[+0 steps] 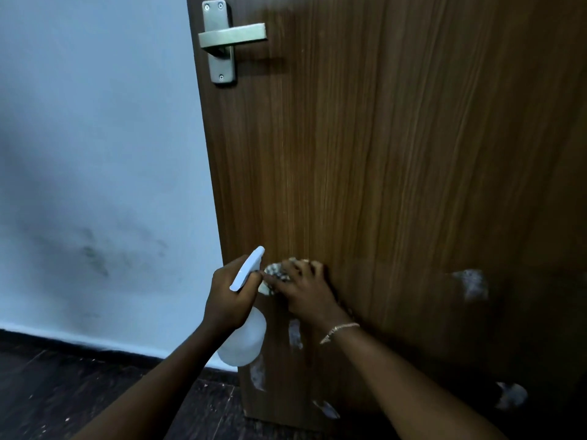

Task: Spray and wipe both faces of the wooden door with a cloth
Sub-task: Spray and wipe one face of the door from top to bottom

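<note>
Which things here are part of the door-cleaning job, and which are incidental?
Job: wooden door; spray bottle, gripped by left hand; cloth, pressed to door by right hand; white smears low on door.
Incidental: lever handle; wall; dark floor; bracelet.

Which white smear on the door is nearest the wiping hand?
The narrow upright smear just below the right hand; the others sit lower or far right.

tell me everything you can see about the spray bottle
The spray bottle looks like white, slightly translucent plastic: a rounded body below, a long flat pale spray head above, tilted with its nozzle end up toward the wooden door. The left hand grips its neck, fingers curled round it. It is held in the air by the door's lower free edge, its head close beside the cloth under the right hand. Fill level cannot be told.
</note>
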